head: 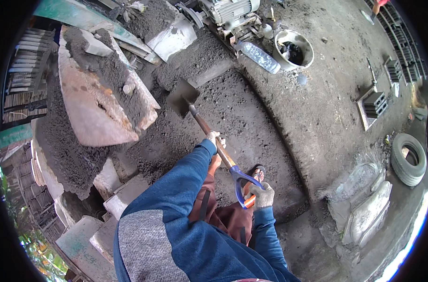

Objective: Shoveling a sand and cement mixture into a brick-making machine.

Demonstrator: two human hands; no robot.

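My left hand (216, 139), in a pale work glove, grips the wooden shaft of a shovel (223, 153) about midway. The gloved right hand (262, 196) is closed on the orange grip of its blue D-shaped handle (239, 179). The square metal blade (183, 97) points away from me, over dark, crumbly damp material (217, 105) spread on the floor. Left of the blade, a worn trough-like container (90, 102) holds more of this dark material and a pale block (96, 45). How far the blade is above the ground I cannot tell.
An electric motor (231, 10), a clear plastic bottle (259, 56) and a round bucket (293, 50) stand at the top. A raised floor edge (275, 125) runs down to my right. Beyond it are hollow concrete blocks (375, 104), a tire (408, 159), sacks (367, 211) and a distant person's leg (376, 8).
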